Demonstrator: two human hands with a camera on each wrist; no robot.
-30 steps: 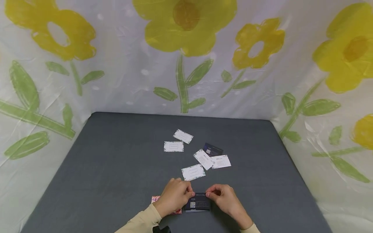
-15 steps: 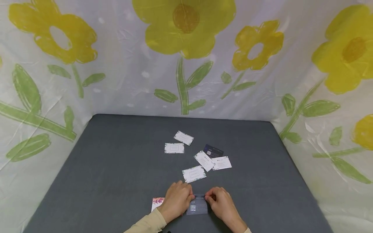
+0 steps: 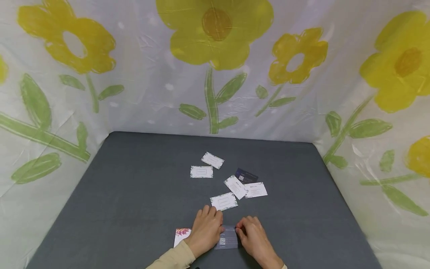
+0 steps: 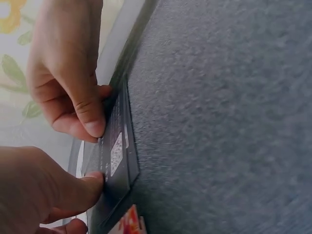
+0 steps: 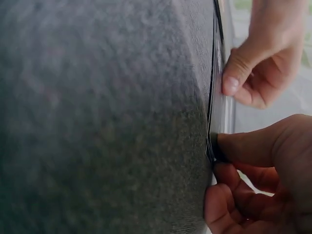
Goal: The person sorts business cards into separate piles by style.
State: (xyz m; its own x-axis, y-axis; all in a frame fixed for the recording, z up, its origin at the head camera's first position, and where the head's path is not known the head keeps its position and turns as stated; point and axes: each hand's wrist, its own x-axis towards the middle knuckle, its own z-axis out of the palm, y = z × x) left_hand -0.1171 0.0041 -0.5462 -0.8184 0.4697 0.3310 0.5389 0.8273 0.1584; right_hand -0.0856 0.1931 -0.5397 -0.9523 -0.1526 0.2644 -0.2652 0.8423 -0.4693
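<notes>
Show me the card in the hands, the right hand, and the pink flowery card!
Held card [image 3: 228, 238]: head view, middle of its face.
Right hand [image 3: 254, 236]: head view, its back.
Pink flowery card [image 3: 180, 239]: head view, white part below flowers.

Two plain, light beige sleeves [image 3: 174, 257]

Held card [image 3: 229, 238] txt too small; floral card [image 3: 181, 236] pt. hidden.

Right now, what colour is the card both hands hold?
The card looks near-black with pale print, clearest in the left wrist view.
</notes>
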